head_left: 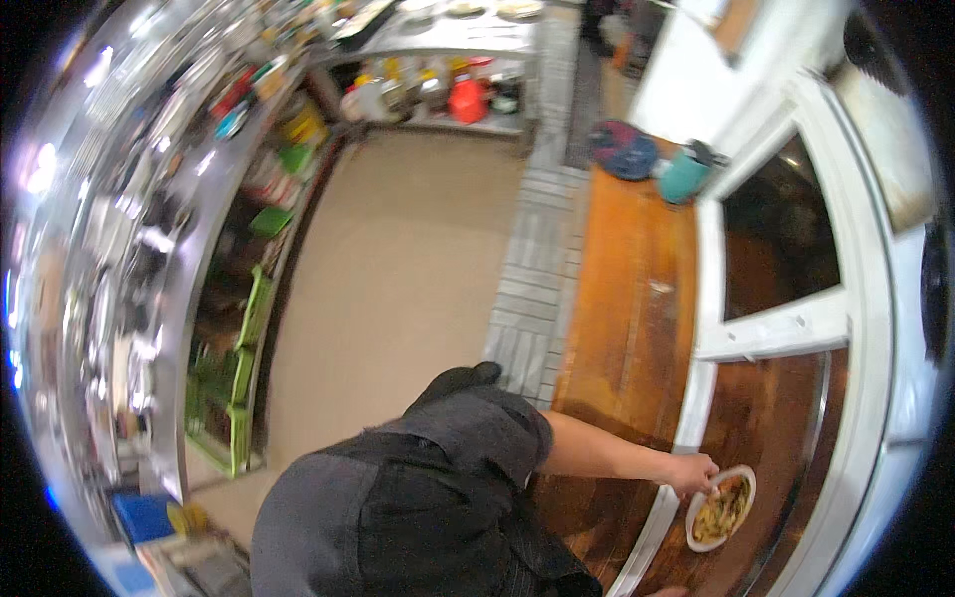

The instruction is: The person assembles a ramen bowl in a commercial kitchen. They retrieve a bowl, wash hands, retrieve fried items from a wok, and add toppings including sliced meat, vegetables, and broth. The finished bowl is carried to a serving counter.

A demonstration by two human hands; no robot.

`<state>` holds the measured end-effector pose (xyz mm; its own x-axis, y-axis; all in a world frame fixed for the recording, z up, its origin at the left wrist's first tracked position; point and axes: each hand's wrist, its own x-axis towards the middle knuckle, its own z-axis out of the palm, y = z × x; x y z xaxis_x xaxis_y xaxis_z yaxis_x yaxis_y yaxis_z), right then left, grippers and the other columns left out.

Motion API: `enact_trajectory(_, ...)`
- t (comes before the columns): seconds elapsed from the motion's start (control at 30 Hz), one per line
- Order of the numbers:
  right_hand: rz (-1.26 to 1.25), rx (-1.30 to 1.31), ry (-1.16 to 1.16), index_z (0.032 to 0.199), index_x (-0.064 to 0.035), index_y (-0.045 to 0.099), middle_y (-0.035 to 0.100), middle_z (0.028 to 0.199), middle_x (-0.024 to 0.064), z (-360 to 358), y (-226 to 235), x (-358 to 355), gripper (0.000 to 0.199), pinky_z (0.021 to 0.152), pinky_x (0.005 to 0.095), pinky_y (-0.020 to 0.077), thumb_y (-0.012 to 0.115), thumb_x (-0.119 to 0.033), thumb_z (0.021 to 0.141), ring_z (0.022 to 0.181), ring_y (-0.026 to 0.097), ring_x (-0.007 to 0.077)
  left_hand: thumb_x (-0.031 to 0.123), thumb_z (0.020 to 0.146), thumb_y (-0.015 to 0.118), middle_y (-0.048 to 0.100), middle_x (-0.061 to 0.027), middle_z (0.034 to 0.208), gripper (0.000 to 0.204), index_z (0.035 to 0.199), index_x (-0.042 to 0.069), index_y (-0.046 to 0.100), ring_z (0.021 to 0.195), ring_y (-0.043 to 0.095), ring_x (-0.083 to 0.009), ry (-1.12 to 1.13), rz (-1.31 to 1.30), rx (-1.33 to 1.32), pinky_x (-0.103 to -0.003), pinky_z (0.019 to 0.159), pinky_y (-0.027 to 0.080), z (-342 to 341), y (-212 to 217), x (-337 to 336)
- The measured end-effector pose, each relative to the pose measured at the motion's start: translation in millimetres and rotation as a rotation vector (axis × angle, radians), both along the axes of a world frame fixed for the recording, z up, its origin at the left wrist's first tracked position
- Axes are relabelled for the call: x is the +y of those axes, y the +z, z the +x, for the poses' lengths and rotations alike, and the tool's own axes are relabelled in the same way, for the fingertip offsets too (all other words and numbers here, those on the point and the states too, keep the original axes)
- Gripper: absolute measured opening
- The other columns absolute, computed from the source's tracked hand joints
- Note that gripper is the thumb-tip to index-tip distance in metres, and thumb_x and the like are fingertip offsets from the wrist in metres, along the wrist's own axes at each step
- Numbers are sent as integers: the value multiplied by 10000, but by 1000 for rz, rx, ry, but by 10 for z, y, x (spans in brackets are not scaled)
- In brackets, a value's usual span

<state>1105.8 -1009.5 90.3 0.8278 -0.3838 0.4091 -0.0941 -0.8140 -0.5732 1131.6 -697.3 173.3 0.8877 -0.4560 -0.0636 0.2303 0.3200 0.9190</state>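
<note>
My left hand (691,474) reaches out to the right, its fingers closed on the rim of a white oval dish (693,534). In the dish lies yellow-brown food (723,512) in pieces, with some orange bits; its kind is unclear. Beneath the dish is a dark brown wooden surface (771,398) inside a white window frame. Whether the dish rests on it or is slightly lifted, I cannot tell. Of my right hand (668,592) only a blurred sliver shows at the lower edge, below the dish; its fingers are hidden.
An orange-brown wooden counter (627,298) runs along the white-framed window (786,328), with a teal container (684,174) and a dark cloth bundle (624,149) at its far end. Metal shelving (189,298) with green baskets (239,438) lines the left. Bottles (398,95) stand under the far worktop.
</note>
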Motion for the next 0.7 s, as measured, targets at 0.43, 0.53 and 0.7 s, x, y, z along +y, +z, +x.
enact_trajectory(0.43,-399,-261,303,1361,-55,625,677,1285,196,128,205,1530,419,1003,433,516,620,-280,1007,1165,661,301,269,997,609,716,-117,975,338,1240,34,636,751,698,-221,1436,302,1055,-382,662,613,-4616,-3626,3970)
enact_trajectory(0.53,-457,-310,401,1357,-75,633,693,1257,197,-181,346,2306,405,987,435,527,642,-265,1000,1137,677,301,247,944,619,691,-114,906,268,1106,35,652,737,683,-217,1605,190,1285,-383,608,589,-6223,-4089,4190)
enact_trajectory(0.7,-553,-232,612,1351,-109,645,719,1211,199,-889,473,3743,387,961,438,546,679,-240,988,1091,703,302,110,883,575,652,-143,702,186,769,-21,644,563,641,-269,1843,28,1436,-416,470,530,-7829,-4455,4303)
